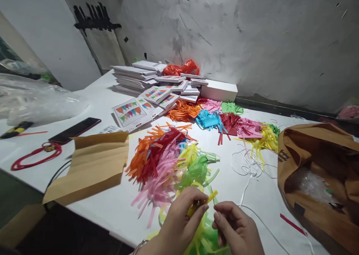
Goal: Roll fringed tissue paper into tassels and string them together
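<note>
My left hand [181, 217] is closed around the folded top of a yellow tissue-paper tassel [212, 196], whose strips seem to hang below the fingers. Close beside it, my right hand [237, 227] pinches a thin, dark, needle-like piece [212, 193] near the tassel's top. Just beyond both hands lies a heap of fringed paper tassels: orange [139, 159], red [151, 169], pink [157, 187] and green [195, 172]. Yellow-green strips [207, 240] spread on the table beneath my hands. White string [246, 187] runs past my right hand to a loose tangle.
Flat tassel bundles [207, 118] line the back, before stacked printed cards [134, 77] and a white box [220, 90]. A brown bag [291, 146] stands at right. On the left are brown paper [98, 165], a phone [74, 131], red cord [36, 156] and clear plastic [42, 101].
</note>
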Demonstrator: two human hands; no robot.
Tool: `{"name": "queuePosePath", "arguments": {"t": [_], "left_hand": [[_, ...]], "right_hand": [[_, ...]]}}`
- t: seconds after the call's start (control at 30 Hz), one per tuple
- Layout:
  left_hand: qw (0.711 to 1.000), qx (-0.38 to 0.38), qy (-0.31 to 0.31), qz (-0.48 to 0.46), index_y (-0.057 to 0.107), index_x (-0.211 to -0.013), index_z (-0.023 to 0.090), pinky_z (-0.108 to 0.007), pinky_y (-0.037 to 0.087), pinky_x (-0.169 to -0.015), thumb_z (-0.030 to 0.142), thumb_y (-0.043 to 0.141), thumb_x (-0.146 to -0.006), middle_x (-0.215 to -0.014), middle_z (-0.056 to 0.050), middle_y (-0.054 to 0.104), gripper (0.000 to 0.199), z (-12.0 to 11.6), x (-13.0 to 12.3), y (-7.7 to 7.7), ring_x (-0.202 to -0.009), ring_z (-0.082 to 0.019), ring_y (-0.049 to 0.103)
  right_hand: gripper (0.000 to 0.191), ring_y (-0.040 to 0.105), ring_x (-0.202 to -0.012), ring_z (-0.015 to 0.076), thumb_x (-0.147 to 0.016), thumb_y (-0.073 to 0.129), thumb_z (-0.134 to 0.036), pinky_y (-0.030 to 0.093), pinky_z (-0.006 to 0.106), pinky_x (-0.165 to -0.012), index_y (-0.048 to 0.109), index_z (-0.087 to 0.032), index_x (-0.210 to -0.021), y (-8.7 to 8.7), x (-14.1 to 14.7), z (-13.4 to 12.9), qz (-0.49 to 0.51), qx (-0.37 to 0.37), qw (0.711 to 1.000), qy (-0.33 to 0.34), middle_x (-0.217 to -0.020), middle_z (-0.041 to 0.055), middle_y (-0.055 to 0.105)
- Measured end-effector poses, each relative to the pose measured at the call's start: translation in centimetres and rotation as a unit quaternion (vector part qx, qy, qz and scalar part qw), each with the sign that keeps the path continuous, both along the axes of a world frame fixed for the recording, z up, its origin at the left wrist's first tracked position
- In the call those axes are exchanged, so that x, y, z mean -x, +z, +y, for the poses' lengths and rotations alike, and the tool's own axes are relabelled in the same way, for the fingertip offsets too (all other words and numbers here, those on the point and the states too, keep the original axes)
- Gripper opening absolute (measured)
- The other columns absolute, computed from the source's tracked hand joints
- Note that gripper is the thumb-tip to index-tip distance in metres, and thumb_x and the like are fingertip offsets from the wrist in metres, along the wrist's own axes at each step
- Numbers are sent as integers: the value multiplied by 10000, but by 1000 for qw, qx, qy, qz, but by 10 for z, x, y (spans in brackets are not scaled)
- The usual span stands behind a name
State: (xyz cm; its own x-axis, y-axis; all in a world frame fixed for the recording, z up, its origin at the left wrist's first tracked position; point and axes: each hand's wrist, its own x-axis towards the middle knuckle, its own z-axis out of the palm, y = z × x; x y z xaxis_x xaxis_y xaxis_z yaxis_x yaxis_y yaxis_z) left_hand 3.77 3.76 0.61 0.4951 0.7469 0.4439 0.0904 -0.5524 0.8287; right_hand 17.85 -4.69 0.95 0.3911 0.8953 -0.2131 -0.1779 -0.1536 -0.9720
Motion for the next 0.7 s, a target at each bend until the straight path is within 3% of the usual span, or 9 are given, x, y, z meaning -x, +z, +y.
{"name": "queuePosePath", "arguments": {"t": [0.23,0.4,0.57,0.7], "left_hand": [[1000,-14,-19,-9,624,-959,217,-240,481,-676,121,600,-912,-823,-14,643,109,1,-1,-1,-751,-152,616],[999,-29,-43,-10,618,-981,223,-229,481,-693,107,593,-923,-840,-15,639,132,0,1,0,-775,-146,611],[994,-62,-87,-5,627,-1047,229,-227,487,-723,74,545,-941,-895,-35,635,205,4,4,0,-831,-152,611],[988,-116,-102,15,627,-1090,223,-235,460,-722,70,544,-951,-917,-48,635,223,9,8,2,-831,-155,589]], "right_hand": [[503,411,-474,69,-773,692,-670,287,186,-425,680,-167,-780,2,0,-1,-69,6,998,0,-594,-12,559],[486,422,-480,69,-804,676,-648,297,186,-444,640,-171,-721,6,-2,0,-109,3,994,-5,-564,-29,516],[495,461,-370,52,-747,760,-628,296,172,-396,605,-158,-726,9,-6,3,25,19,998,47,-568,-23,592],[559,551,-353,97,-685,840,-584,364,178,-390,619,-168,-986,5,-9,5,108,5,993,52,-589,-26,647]]}}
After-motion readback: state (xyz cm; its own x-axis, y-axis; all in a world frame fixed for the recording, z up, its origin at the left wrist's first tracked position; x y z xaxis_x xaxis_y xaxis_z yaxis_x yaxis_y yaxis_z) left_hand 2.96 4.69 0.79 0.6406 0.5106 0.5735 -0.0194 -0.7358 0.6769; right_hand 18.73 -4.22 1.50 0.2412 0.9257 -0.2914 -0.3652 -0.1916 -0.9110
